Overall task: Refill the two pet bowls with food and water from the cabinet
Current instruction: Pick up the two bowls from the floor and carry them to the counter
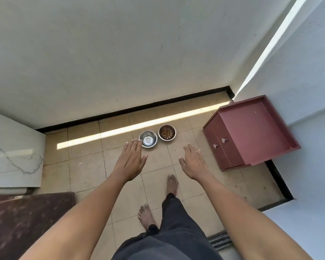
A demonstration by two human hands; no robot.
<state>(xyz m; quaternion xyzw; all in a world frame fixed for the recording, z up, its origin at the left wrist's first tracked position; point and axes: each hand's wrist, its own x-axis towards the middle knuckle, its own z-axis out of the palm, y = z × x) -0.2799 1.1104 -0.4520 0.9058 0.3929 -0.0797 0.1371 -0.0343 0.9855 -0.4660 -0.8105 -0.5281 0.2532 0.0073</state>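
Two steel pet bowls stand side by side on the tiled floor near the far wall. The left bowl (148,139) shows a clear shiny inside; I cannot tell how much water it holds. The right bowl (167,132) holds brown kibble. A small maroon cabinet (251,132) with two closed doors and round metal knobs stands against the right wall. My left hand (130,160) hovers flat with fingers straight, its fingertips in front of the left bowl's rim. My right hand (192,162), a ring on one finger, is held out flat and holds nothing.
I stand barefoot on beige tiles, my feet (172,184) a step short of the bowls. A white marble-look slab (13,152) is at the left, a dark rug (21,220) at lower left, a grey mat (220,241) at lower right. A sunlit strip crosses the floor.
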